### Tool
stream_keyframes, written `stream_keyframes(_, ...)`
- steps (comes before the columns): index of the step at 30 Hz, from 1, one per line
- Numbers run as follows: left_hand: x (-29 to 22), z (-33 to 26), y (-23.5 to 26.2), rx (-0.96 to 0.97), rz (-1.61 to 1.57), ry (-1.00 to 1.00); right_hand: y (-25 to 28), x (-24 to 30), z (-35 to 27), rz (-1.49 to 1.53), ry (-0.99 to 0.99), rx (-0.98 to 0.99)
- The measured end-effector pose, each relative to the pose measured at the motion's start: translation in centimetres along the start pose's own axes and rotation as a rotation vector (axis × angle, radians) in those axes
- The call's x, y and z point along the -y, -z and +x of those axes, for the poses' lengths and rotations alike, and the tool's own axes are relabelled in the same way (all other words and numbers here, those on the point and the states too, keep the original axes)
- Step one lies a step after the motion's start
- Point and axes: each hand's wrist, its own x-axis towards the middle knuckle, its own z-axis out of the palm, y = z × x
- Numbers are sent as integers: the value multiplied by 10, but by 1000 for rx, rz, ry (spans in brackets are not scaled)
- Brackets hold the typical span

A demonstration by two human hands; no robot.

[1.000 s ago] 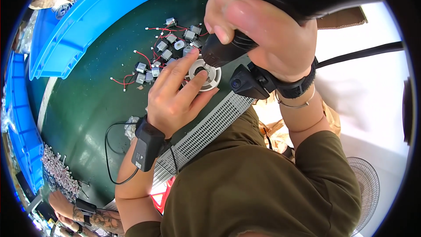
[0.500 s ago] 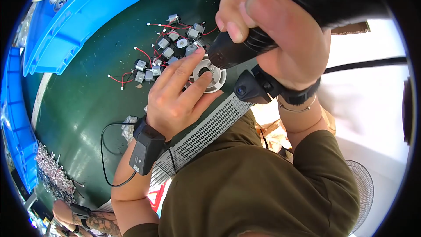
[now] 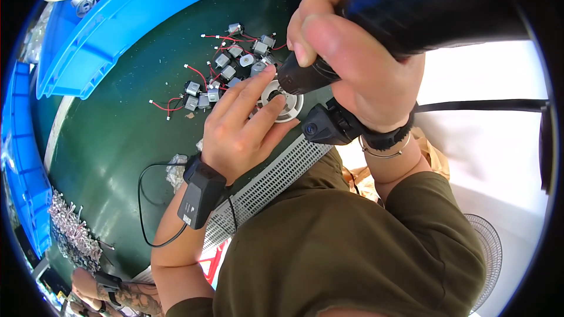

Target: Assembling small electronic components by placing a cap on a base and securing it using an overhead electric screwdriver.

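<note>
A white round plastic housing [image 3: 295,105] rests on the green table top, with an open ring shape and some parts inside it. My left hand [image 3: 232,135] lies over its left side, fingertips pressing on it and the thumb along its near edge. A black power screwdriver [image 3: 305,76] is wrapped in my right hand [image 3: 361,61], its nose pointing down-left into the housing. The nose hides the exact contact point. Just beyond my left fingers lie several small silver motors [image 3: 228,72] with red and black wires.
Blue plastic trays [image 3: 147,12] line the far and left sides. A heap of small wired parts [image 3: 73,226] sits at the lower left, near another person's tattooed forearm [image 3: 138,296]. A perforated grey strip [image 3: 264,185] edges the table before me. A black cable [image 3: 482,106] runs off right.
My right hand and the screwdriver's body have shifted slightly left and down, while its nose stays at the housing. My left hand keeps its hold. The whole view has shifted slightly.
</note>
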Motion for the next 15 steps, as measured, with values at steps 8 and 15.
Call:
stream_keyframes(8,-1,-3,10,-92,-114,64,-2,27,12,480,-4,-99)
stream_keyframes(15,95,-85,158,-223,641,426,-2,-7,31,-30,474,-332)
